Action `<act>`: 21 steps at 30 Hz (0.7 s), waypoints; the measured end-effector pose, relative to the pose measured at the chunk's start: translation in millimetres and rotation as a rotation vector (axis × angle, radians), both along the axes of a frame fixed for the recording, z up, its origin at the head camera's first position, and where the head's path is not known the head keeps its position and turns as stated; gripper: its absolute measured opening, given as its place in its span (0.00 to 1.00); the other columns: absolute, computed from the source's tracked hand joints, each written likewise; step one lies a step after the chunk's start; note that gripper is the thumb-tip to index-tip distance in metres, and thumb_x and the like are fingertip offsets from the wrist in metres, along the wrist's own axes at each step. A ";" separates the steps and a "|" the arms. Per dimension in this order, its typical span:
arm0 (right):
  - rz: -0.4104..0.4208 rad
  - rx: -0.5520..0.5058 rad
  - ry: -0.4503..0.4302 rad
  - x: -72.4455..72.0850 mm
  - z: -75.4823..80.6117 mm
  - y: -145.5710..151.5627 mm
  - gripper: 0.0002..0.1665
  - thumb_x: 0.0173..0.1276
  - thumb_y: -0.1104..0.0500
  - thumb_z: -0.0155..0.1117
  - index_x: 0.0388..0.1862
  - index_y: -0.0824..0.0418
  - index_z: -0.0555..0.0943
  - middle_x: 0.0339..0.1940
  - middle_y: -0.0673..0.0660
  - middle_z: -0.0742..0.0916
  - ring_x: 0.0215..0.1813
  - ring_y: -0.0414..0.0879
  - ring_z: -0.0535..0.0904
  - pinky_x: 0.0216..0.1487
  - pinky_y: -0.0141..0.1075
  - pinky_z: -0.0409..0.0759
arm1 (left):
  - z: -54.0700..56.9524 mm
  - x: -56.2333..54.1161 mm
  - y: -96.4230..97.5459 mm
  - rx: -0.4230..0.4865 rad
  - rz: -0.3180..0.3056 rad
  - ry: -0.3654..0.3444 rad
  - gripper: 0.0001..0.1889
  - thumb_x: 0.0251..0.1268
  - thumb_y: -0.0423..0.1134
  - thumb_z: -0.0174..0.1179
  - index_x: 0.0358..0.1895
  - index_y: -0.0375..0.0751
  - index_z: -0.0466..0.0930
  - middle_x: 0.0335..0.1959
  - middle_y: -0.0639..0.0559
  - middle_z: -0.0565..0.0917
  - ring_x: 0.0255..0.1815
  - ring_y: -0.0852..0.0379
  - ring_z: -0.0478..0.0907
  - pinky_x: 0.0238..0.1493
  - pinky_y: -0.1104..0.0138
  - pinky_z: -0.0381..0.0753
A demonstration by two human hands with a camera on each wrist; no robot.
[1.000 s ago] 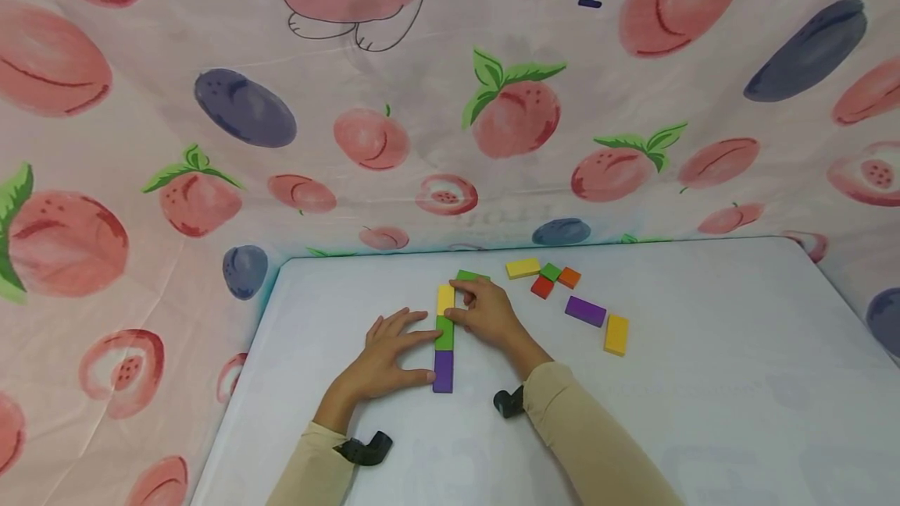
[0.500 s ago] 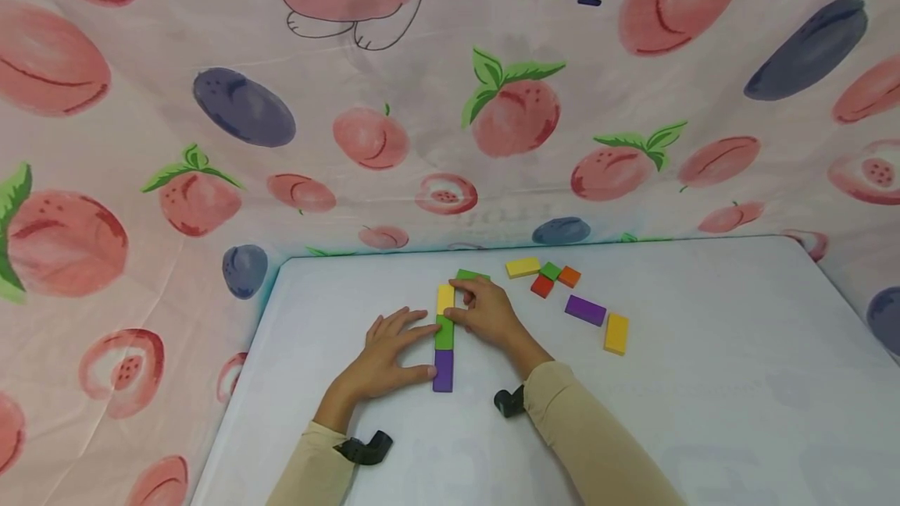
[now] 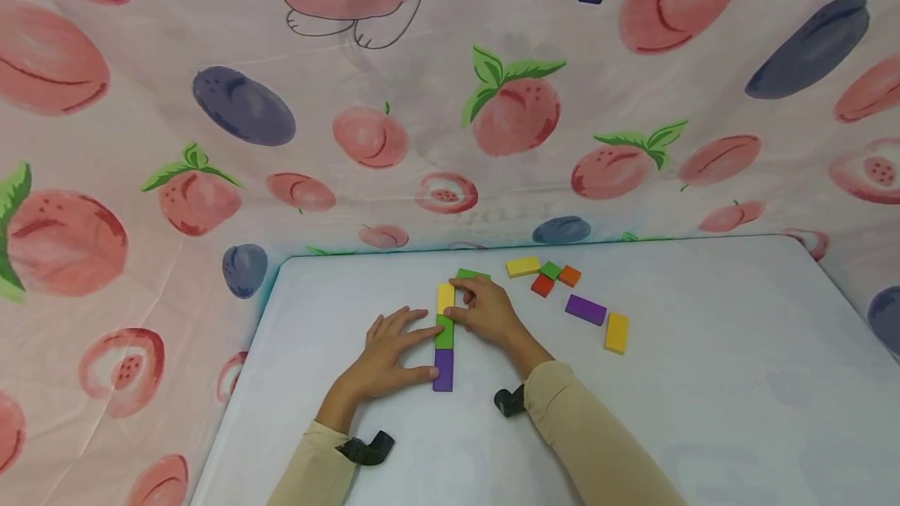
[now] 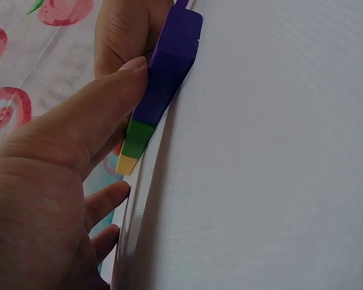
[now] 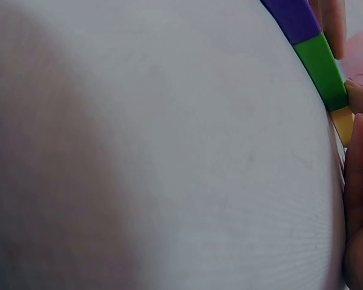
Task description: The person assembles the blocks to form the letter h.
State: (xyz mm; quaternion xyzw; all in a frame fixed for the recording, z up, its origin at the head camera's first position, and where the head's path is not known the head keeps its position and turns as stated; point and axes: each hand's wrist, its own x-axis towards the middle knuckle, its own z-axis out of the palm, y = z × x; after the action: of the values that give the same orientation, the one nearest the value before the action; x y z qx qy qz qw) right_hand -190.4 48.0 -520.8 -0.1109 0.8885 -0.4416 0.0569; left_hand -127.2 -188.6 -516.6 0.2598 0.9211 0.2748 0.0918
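Observation:
A purple block [image 3: 443,370], a green block [image 3: 444,332] and a yellow block [image 3: 445,298] lie end to end in a straight row on the white table. My left hand [image 3: 380,363] is on the row's left side, its thumb touching the purple block and its index fingertip at the green one. The other left fingers are spread. From the right, my right hand [image 3: 489,315] holds the yellow block, index finger near its far end and thumb near its joint with the green block. In the right wrist view, part of my right hand [image 5: 360,199] shows beside the row.
Another green block [image 3: 473,275] lies just behind my right hand. Farther right are a yellow block [image 3: 523,267], a small green block [image 3: 551,272], a red block [image 3: 542,286], an orange block [image 3: 569,277], a purple block [image 3: 585,311] and a yellow-orange block [image 3: 616,334].

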 end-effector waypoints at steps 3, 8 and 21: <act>0.003 -0.002 0.000 -0.4 -0.4 0.1 0.35 0.62 0.50 0.78 0.68 0.55 0.80 0.35 0.52 0.79 0.20 0.40 0.76 0.38 0.35 0.74 | -1.5 -0.1 -0.6 -0.002 0.000 0.008 0.36 0.61 0.67 0.65 0.73 0.68 0.71 0.80 0.52 0.62 0.85 0.41 0.45 0.78 0.35 0.35; 0.003 -0.009 -0.004 -0.3 -0.4 0.1 0.35 0.62 0.50 0.78 0.68 0.54 0.80 0.35 0.52 0.79 0.20 0.40 0.76 0.36 0.34 0.74 | -1.4 0.7 -0.4 0.011 -0.004 0.030 0.35 0.61 0.66 0.65 0.72 0.66 0.73 0.80 0.51 0.64 0.84 0.40 0.47 0.76 0.33 0.36; 0.005 -0.035 -0.019 -0.5 0.0 0.3 0.35 0.63 0.51 0.77 0.69 0.55 0.79 0.35 0.52 0.78 0.19 0.40 0.78 0.32 0.32 0.75 | -1.6 0.3 -0.1 -0.023 0.012 0.050 0.36 0.60 0.69 0.64 0.72 0.70 0.72 0.80 0.55 0.64 0.84 0.44 0.48 0.74 0.40 0.44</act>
State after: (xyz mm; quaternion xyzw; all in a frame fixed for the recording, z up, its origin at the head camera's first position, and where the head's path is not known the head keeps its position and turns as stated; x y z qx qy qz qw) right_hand -190.9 48.3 -520.9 -0.1098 0.8798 -0.4579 0.0646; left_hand -126.9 -188.6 -518.2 0.2601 0.9277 0.2584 0.0701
